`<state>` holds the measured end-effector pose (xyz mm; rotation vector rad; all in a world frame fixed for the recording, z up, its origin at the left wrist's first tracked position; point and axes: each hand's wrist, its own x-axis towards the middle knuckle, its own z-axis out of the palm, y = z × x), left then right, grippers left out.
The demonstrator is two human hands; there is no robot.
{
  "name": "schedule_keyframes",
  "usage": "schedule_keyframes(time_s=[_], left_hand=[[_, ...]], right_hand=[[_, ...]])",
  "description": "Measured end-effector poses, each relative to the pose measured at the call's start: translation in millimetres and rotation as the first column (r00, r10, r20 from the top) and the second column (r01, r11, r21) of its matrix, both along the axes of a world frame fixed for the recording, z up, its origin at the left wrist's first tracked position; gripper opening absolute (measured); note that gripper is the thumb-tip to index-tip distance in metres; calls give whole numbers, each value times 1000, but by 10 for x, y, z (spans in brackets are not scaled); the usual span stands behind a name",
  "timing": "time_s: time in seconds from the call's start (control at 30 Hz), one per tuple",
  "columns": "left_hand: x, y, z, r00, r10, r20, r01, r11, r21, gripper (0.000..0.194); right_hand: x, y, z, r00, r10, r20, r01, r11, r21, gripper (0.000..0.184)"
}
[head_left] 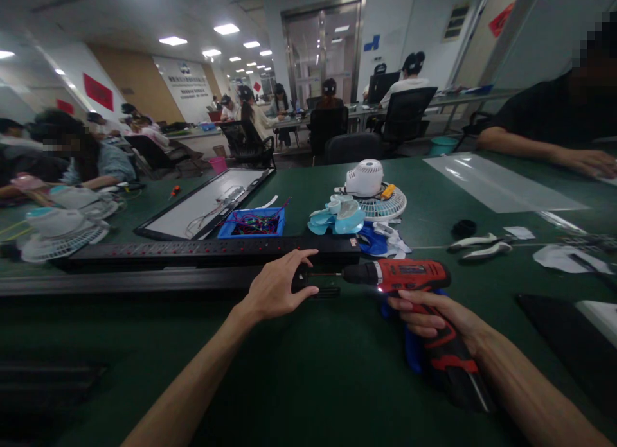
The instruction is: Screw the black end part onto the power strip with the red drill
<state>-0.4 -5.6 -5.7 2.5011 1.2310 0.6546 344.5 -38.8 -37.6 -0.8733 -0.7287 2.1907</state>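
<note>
My right hand point(456, 318) grips a red-and-black cordless drill point(412, 275) by its handle, forefinger near the trigger. Its small lamp is lit, and a long thin bit point(328, 274) points left from the chuck. The bit's tip reaches the end of a long black bar point(193, 280) lying across the table; whether it sits in a screw I cannot tell. Around that end, my left hand point(272, 286) holds the bar, thumb on the near side and fingers over the far side. Just behind lies a black power strip point(231, 247) with a row of red switches.
Beyond the strip are a blue tray point(224, 230) of wires, a framed panel point(193, 206), light-blue fan blades point(337, 216) and a white fan point(365, 178). Pliers point(482, 248) lie right of the drill. A co-worker's arm point(530, 145) rests at the far right.
</note>
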Motion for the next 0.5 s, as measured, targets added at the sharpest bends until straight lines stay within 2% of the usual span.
schedule_keyframes(time_s=[0.5], left_hand=[[-7,-7,17,1000,4,-8,-4,1000,-6,71]], right_hand=[[8,0,-21,999,6,-41,-6,1000,-16,26]])
